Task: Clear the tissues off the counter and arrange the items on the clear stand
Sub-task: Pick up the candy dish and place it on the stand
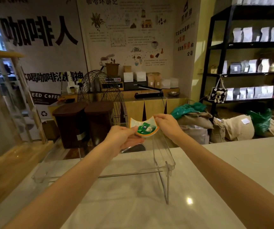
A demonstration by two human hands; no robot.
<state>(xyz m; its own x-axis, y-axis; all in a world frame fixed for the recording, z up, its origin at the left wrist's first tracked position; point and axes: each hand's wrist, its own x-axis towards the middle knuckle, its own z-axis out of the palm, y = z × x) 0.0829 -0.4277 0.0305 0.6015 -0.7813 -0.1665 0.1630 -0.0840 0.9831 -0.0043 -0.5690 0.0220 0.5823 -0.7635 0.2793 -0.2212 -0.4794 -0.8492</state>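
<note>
A small white dish with an orange rim [137,123] holds green wrapped candies [144,128]. Both of my hands hold it above the far top of the clear stand [163,156]. My left hand [122,138] grips the dish's near-left edge from below. My right hand [165,123] pinches its right corner. The clear stand sits on the pale counter [224,171], its acrylic side panel and metal rods visible under my arms. No tissues are in view.
A wooden-framed glass case [5,129] stands on the counter at the left. Beyond the counter are two brown bins [83,123], a wire fan [103,96], sacks [215,126] and a black shelf of bags [248,63].
</note>
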